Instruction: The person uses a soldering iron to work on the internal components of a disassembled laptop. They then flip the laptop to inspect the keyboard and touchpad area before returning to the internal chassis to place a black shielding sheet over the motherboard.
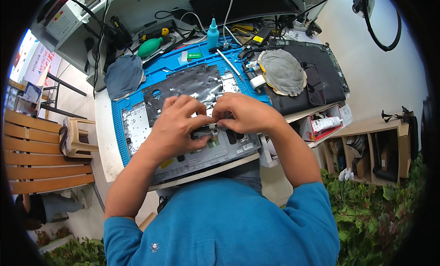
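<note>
An opened laptop chassis (pixel 192 158) lies on the bench in front of me, its grey palm-rest side towards me. A black film-like sheet (pixel 183 85) covers its far middle part. Over the chassis centre, my right hand (pixel 245 112) is closed in a pinch at a small silvery part (pixel 213 127); what exactly its fingertips hold is too small to tell. From the left, my left hand (pixel 176 124) reaches to the same spot, index fingertip at the part, thumb apart and lower. A green circuit board (pixel 213 142) shows just below the fingers.
A blue work mat (pixel 118 124) lies under the chassis. Around stand a blue dropper bottle (pixel 213 34), a green air blower (pixel 150 47), a white pen-like tool (pixel 229 63), a grey cloth pad (pixel 282 72), a blue cloth pad (pixel 124 76) and a black laptop (pixel 321 69). Cables hang at the back.
</note>
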Available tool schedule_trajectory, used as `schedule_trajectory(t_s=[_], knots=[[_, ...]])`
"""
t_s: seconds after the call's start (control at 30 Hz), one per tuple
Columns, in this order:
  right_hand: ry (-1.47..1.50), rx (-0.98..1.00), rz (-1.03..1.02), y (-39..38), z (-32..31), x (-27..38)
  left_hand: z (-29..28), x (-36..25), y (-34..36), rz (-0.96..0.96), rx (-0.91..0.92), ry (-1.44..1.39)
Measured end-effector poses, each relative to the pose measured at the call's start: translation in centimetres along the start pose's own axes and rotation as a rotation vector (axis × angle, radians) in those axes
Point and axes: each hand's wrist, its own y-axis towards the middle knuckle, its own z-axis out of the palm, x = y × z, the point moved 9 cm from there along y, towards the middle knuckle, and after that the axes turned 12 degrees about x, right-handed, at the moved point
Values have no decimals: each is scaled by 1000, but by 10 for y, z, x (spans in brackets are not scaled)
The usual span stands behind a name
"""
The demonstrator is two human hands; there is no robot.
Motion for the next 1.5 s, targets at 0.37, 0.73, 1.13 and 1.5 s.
schedule_trajectory(t_s=[0.37, 0.73, 1.13, 1.5], knots=[[-208, -218, -25, -9, -4, 12, -35, 20, -33, -153, -58, -106], [-401, -374, -14, -46, 15, 40, -34, 32, -82, -229, -29, -105], [-483, -380, 68, -60, 28, 36, -12, 28, -100, -283, 13, 4], [-497, -362, 148, -68, 30, 40, -23, 36, -115, -317, -88, -3]])
